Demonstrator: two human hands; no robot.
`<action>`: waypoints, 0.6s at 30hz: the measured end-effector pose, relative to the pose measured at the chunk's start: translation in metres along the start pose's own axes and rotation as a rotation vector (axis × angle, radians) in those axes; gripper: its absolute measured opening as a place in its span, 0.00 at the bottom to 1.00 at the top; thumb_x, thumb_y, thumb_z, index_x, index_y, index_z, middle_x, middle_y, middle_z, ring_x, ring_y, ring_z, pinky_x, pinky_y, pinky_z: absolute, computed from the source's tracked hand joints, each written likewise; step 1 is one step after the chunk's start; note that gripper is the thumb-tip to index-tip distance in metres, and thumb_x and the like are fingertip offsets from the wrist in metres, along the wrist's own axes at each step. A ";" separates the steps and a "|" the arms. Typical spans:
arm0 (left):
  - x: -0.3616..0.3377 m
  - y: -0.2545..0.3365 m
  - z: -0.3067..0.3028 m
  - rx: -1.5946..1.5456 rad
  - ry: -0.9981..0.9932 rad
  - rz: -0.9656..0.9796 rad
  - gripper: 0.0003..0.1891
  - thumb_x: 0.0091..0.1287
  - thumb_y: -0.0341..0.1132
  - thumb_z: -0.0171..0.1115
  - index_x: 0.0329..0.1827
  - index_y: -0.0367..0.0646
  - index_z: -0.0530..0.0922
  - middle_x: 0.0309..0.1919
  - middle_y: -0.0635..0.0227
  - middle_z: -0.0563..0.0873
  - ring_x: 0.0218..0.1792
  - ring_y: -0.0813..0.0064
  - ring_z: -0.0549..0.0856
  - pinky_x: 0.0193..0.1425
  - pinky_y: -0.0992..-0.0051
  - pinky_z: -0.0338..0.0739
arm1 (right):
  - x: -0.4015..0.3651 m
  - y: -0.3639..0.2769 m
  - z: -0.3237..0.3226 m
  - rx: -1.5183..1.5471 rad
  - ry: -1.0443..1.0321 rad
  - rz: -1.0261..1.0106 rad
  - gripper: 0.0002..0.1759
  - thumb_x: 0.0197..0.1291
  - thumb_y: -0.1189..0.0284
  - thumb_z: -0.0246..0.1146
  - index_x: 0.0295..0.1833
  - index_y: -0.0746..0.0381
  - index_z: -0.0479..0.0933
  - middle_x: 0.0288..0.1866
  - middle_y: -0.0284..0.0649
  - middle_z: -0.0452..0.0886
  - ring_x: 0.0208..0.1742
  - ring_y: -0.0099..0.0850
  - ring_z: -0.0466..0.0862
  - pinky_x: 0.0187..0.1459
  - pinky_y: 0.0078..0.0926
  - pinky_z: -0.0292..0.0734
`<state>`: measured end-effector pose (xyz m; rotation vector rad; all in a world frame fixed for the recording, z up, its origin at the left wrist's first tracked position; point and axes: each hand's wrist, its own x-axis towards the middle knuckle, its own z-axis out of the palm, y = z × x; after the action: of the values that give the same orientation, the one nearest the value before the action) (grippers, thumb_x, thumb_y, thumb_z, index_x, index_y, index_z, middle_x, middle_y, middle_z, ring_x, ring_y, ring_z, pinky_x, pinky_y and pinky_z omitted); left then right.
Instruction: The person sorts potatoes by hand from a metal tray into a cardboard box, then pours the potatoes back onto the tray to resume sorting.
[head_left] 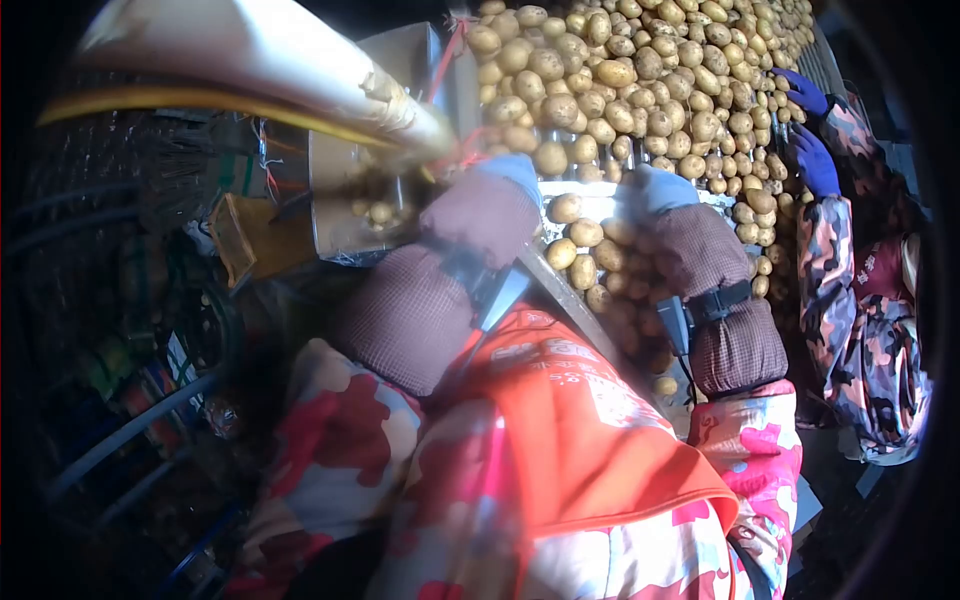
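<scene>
Many potatoes (650, 65) cover the conveyor in front of me. My left hand (515, 172), in a light blue glove, is at the conveyor's left edge beside the potatoes; its fingers are blurred and largely hidden by the sleeve. My right hand (665, 188), also in a light blue glove, is over the middle of the conveyor, nearest to several potatoes; motion blur hides its fingers. Between my two forearms lie a few loose potatoes (586, 233) next to a metal rail (572, 290). Whether either hand holds anything is not visible.
A co-worker's purple-gloved hands (815, 160) reach to the potatoes from the right. A thick white pole (270, 50) crosses the upper left. Behind it, a bin (335, 225) holds a few potatoes. A wooden frame (232, 240) stands further left.
</scene>
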<state>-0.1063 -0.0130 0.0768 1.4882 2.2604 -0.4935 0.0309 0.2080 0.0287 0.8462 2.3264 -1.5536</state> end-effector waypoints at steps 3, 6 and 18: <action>0.027 -0.014 0.033 -0.118 0.024 0.029 0.13 0.64 0.31 0.64 0.50 0.39 0.87 0.54 0.53 0.85 0.56 0.57 0.86 0.61 0.63 0.81 | -0.019 0.033 -0.017 0.770 -0.112 -0.047 0.24 0.69 0.70 0.62 0.69 0.61 0.72 0.57 0.41 0.84 0.40 0.26 0.83 0.37 0.23 0.82; 0.036 -0.004 0.041 -0.110 0.022 -0.032 0.14 0.63 0.31 0.65 0.50 0.39 0.87 0.54 0.54 0.85 0.56 0.57 0.86 0.61 0.63 0.81 | -0.045 0.040 -0.023 1.119 -0.176 -0.101 0.23 0.69 0.70 0.62 0.68 0.61 0.72 0.57 0.42 0.84 0.38 0.25 0.82 0.35 0.21 0.81; 0.047 0.011 0.043 -0.521 0.043 -0.266 0.20 0.65 0.36 0.66 0.59 0.40 0.82 0.54 0.51 0.86 0.58 0.54 0.85 0.61 0.63 0.80 | 0.046 -0.013 0.027 -0.795 0.042 0.108 0.19 0.73 0.63 0.50 0.62 0.52 0.79 0.59 0.50 0.84 0.61 0.46 0.84 0.62 0.44 0.78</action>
<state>-0.1078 0.0070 0.0150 0.9541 2.3856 0.0659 -0.0175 0.1957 0.0049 0.7597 2.5392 -0.4648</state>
